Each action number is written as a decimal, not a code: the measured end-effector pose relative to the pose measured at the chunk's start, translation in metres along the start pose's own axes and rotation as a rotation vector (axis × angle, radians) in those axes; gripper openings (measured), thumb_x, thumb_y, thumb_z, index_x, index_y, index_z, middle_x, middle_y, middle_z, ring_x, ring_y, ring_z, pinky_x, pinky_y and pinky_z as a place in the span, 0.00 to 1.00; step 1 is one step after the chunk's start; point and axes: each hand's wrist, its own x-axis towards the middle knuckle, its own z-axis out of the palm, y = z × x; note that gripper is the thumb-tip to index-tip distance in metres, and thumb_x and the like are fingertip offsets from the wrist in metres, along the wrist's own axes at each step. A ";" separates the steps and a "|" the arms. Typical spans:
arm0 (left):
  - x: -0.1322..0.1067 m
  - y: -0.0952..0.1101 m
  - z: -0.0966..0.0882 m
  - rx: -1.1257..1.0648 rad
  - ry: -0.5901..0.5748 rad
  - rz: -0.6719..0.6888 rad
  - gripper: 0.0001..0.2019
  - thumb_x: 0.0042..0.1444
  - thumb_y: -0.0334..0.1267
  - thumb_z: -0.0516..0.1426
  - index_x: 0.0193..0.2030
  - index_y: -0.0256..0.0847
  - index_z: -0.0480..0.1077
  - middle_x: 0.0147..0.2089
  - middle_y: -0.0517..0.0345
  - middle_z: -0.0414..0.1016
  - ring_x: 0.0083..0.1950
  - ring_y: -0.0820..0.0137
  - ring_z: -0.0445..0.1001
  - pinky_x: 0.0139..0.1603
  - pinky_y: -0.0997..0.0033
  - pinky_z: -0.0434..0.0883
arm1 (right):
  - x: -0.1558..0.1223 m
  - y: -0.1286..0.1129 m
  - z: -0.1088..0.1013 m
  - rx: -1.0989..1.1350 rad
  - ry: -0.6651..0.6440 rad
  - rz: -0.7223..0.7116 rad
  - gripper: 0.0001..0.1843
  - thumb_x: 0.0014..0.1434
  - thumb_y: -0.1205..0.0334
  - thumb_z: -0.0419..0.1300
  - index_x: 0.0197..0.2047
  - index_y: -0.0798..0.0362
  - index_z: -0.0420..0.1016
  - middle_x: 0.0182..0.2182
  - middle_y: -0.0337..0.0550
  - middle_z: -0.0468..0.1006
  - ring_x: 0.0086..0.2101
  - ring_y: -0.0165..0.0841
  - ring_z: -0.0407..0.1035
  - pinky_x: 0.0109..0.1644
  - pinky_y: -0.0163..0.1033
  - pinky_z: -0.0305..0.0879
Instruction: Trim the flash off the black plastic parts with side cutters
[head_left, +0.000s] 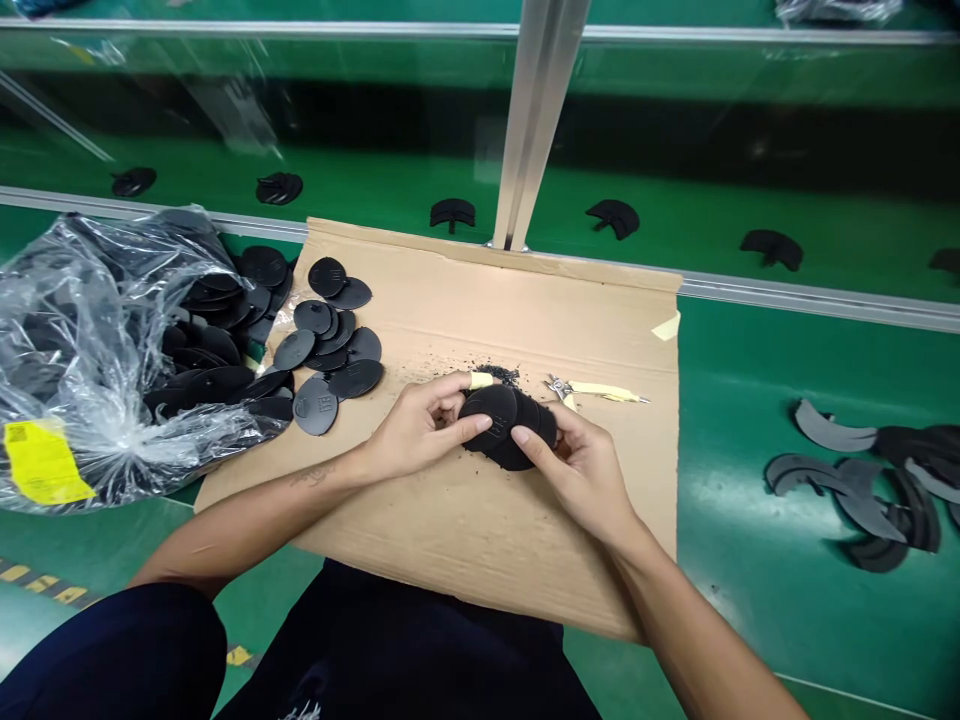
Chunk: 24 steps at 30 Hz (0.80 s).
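Several black plastic discs (495,410), fanned over one another, are held between my two hands above the cardboard sheet (465,540). My left hand (420,425) grips their left side, thumb on top, with yellow tape around one finger. On the right side, my right hand (581,460) pinches them, its thumb across the face of the stack. Behind the discs lies a heap of small black scraps (499,374). A pair of nippers (592,389) with pale yellow handles rests just beyond my right hand. More loose discs (330,335) are spread on the cardboard left of my hands.
A clear plastic bag (97,340) full of black discs, with a yellow label (46,462), lies at the left. Curved black parts (862,485) are piled on the green bench at the right. A metal post (536,130) rises behind the cardboard.
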 end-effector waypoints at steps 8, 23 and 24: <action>-0.003 -0.002 0.001 0.221 -0.004 0.126 0.19 0.61 0.43 0.62 0.56 0.37 0.74 0.22 0.67 0.62 0.23 0.78 0.59 0.25 0.79 0.60 | 0.001 0.004 0.001 -0.017 -0.033 0.008 0.18 0.56 0.45 0.68 0.36 0.51 0.74 0.27 0.36 0.69 0.29 0.30 0.63 0.32 0.34 0.64; 0.003 0.003 -0.001 0.157 -0.032 0.235 0.16 0.64 0.44 0.60 0.29 0.34 0.70 0.27 0.60 0.64 0.30 0.75 0.63 0.31 0.75 0.62 | 0.000 0.007 -0.003 -0.139 -0.037 -0.207 0.11 0.63 0.54 0.64 0.34 0.50 0.71 0.27 0.36 0.67 0.28 0.29 0.60 0.30 0.34 0.59; 0.002 0.003 -0.001 0.168 -0.009 0.269 0.13 0.64 0.43 0.60 0.32 0.34 0.73 0.28 0.59 0.67 0.31 0.75 0.65 0.32 0.75 0.64 | 0.000 0.008 -0.003 -0.156 -0.032 -0.211 0.12 0.64 0.53 0.64 0.34 0.50 0.71 0.27 0.36 0.67 0.28 0.29 0.61 0.30 0.34 0.59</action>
